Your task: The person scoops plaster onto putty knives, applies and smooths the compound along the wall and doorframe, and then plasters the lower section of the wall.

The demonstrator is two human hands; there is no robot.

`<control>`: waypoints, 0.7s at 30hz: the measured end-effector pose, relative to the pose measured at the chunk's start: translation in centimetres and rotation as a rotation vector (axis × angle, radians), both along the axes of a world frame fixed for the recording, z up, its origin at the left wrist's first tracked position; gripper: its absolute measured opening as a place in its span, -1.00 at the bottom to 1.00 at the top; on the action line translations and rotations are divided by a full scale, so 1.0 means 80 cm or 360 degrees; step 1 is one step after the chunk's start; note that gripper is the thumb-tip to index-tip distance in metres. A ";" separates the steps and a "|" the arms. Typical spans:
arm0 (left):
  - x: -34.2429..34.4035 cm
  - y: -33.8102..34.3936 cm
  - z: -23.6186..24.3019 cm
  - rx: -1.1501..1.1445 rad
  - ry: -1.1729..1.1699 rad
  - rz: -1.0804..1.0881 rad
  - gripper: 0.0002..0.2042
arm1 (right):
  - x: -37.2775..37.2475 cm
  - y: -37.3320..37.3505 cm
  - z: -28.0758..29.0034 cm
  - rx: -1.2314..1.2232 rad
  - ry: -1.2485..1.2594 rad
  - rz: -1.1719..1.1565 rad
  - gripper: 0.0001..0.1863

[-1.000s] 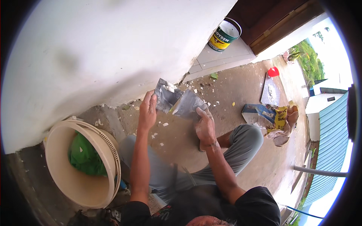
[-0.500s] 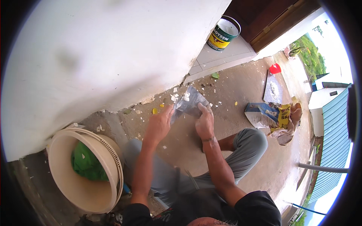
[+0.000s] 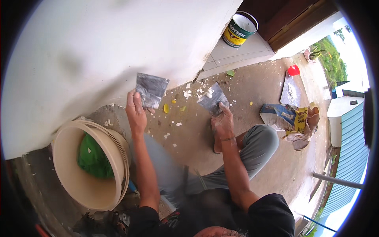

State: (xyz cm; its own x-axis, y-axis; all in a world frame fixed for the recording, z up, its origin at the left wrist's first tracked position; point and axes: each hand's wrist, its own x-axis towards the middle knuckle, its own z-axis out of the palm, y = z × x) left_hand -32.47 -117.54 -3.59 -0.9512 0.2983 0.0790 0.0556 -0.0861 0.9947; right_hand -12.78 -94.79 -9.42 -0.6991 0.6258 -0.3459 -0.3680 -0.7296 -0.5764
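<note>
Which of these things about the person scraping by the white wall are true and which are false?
1. The left hand holds a flat metal scraper blade against the white wall. True.
2. The right hand is empty. False: it holds a second scraper blade near the floor.
3. A cream bucket has something green inside. True.
4. The paint can lies tipped over. False: it stands upright by the door.
</note>
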 end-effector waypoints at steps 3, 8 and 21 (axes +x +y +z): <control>-0.018 -0.005 0.051 0.0042 0.0081 0.0112 -0.73 | -0.036 -0.032 -0.039 0.0021 -0.0049 0.0104 -0.62; -0.041 0.016 0.077 0.0155 0.0509 0.0106 -0.72 | -0.073 -0.046 -0.219 0.0412 -0.0218 0.0279 -0.59; 0.017 -0.046 0.063 -0.0223 0.0309 0.0213 -0.68 | -0.210 -0.050 -0.365 -0.0281 -0.0339 -0.0158 -0.69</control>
State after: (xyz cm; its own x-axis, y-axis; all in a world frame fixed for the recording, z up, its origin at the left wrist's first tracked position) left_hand -31.12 -121.18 1.46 -0.9539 0.1920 0.2308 0.2483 0.0725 0.9660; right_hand -29.59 -98.78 -38.59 -0.5377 0.6045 -0.5878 -0.3268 -0.7921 -0.5156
